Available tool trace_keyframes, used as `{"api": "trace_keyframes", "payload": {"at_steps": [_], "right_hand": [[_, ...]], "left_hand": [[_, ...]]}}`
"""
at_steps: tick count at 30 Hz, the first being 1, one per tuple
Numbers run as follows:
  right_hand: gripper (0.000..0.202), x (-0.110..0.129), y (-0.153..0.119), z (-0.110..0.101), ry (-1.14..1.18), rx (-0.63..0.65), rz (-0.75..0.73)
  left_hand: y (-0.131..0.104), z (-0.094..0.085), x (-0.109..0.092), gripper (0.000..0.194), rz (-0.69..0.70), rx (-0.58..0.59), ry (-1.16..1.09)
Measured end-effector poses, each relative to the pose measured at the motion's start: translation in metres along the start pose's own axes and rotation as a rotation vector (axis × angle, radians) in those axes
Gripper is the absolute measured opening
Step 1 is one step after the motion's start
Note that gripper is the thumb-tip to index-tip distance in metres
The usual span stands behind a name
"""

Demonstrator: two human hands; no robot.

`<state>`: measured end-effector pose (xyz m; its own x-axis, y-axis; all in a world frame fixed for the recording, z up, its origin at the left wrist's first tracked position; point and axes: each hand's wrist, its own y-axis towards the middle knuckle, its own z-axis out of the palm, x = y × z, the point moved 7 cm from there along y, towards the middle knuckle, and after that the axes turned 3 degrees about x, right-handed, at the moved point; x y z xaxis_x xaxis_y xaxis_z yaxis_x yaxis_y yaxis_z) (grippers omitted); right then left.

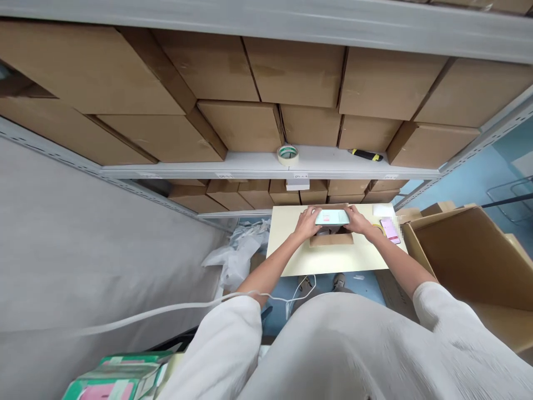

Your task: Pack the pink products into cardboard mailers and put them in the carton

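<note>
Both of my hands grip a small flat pale-green box [332, 217] with pinkish print, one at each end. My left hand [308, 222] has its fingers around the left end, and my right hand [356, 220] holds the right end. Directly below it, an open brown cardboard box [332, 239] stands on the cream table [328, 260], its flaps spread. Dark contents show inside the carton, but I cannot make out what they are. To the right of my right hand lies a phone [390, 230] with a lit pink screen, beside a yellow tape roll [378, 228].
A grey shelf [250, 170] stacked with cardboard boxes [241, 125] rises behind the table, bearing a tape roll [287, 155] and a box cutter [366, 155]. A large open carton [478, 250] stands right. Plastic wrap [237, 261] lies left; a white cable [179, 307] crosses my left arm.
</note>
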<state>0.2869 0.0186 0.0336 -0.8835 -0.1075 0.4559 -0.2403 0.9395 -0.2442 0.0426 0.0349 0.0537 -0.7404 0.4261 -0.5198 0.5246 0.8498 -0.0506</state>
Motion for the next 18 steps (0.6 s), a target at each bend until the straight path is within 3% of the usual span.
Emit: {"api": "trace_keyframes", "payload": {"at_steps": [4, 8, 13, 18], "right_hand": [[0.072, -0.004, 0.003, 0.016, -0.050, 0.052, -0.040], [0.076, -0.006, 0.006, 0.028, -0.072, 0.071, -0.065], [0.068, -0.007, 0.006, 0.027, -0.132, 0.036, -0.119], [0.041, -0.021, 0.001, 0.005, -0.091, -0.149, -0.153]], "left_hand": [[0.000, 0.026, 0.015, 0.068, -0.086, 0.111, 0.039], [-0.001, 0.039, 0.021, 0.068, -0.093, 0.114, 0.051], [-0.003, 0.037, 0.025, 0.058, -0.090, 0.041, 0.052], [-0.005, 0.026, 0.030, 0.056, -0.118, -0.028, 0.046]]}}
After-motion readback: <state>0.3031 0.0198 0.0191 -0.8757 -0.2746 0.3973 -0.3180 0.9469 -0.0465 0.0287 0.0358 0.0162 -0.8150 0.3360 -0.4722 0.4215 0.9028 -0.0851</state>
